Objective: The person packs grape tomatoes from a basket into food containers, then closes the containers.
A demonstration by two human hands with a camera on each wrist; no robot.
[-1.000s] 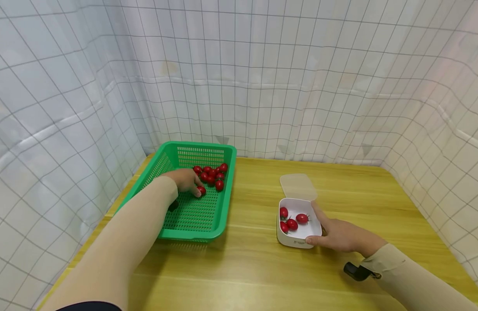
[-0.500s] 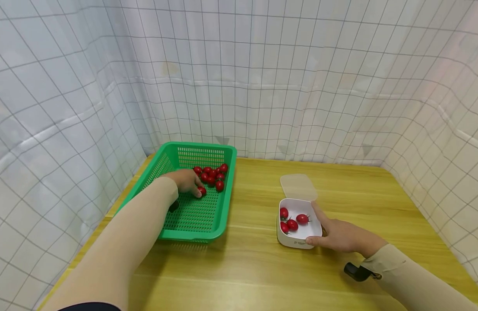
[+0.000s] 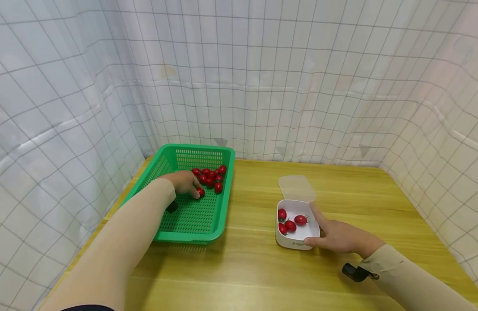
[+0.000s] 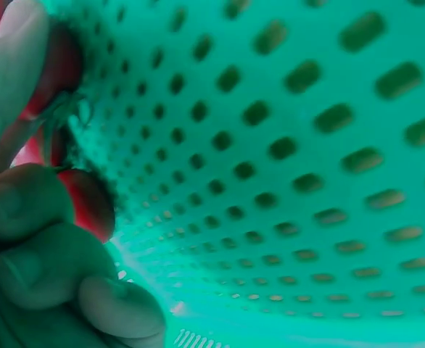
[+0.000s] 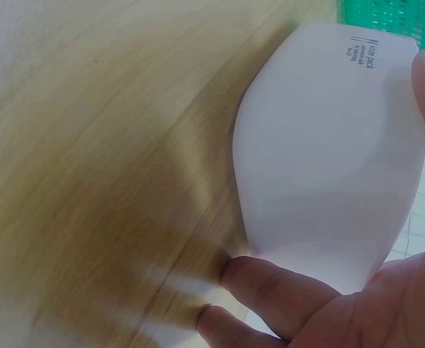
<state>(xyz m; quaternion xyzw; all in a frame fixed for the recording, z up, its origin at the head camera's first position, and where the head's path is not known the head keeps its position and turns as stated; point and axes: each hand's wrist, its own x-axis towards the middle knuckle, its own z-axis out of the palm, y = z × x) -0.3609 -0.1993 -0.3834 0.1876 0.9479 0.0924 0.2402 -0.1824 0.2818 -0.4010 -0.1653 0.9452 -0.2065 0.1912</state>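
Inside the green basket [image 3: 190, 237], my left hand [image 3: 182, 182] pinches a cherry tomato [image 3: 200, 192] between thumb and fingers, low over the slotted floor. The left wrist view shows the fingers [image 4: 46, 268] curled close against red tomatoes [image 4: 93, 206] with green stems. More cherry tomatoes [image 3: 218, 187] cluster in the basket's far right part. On the right, my right hand [image 3: 341, 235] grips a square white food container [image 3: 295, 244], its thumb at the front rim and its other fingers along the right side. Several tomatoes [image 3: 290, 226] lie in it. The right wrist view shows the container's outer wall [image 5: 328, 152].
A translucent lid [image 3: 297, 187] lies flat behind the container. Both stand on a wooden table [image 3: 246, 268], with bare wood between basket and container. White gridded curtains [image 3: 262, 86] enclose the back and both sides.
The head view has shifted very slightly. Both hands keep their places, the left at the tomato in the basket and the right on the container.
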